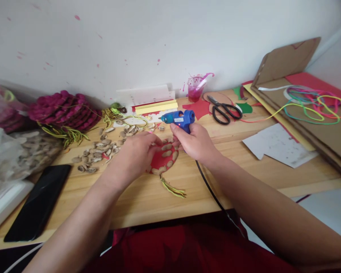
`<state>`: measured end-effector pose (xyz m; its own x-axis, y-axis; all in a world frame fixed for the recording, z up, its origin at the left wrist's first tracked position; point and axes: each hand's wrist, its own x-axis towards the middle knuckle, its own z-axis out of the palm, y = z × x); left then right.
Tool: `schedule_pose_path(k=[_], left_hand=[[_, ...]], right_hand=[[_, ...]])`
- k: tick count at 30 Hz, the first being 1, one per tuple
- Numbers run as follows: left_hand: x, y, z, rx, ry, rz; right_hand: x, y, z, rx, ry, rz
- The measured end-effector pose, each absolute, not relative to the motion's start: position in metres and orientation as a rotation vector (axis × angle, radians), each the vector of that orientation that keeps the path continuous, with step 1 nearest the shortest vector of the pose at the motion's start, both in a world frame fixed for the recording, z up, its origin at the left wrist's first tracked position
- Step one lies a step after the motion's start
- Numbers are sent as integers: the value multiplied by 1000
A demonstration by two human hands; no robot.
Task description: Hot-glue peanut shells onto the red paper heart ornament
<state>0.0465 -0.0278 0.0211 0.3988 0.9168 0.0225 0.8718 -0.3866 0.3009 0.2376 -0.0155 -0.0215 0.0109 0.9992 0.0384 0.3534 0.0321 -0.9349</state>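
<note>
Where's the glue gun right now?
Head view, just right of centre: the glue gun is in the right hand, beyond the red disc and left of the scissors.

Red disc (158, 159) rimmed with peanuts (169, 163), tassel (168, 187) on tabletop (139, 201); blue glue gun (182, 120), nozzle (162, 118) leftward

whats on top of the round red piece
Peanut shells line the visible edge of the red piece, with others further in. The left hand covers the left part, hiding anything there.
</note>
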Motion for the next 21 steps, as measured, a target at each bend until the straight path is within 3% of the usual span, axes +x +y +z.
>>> schedule_pose_path(k=[13,21], left_hand=[[45,-31,10,2447,1400,459],[56,-36,10,2534,1496,223]], right_hand=[[237,-14,-21,-1462,-1452,1003],[237,-15,-19,-1471,-1477,950]])
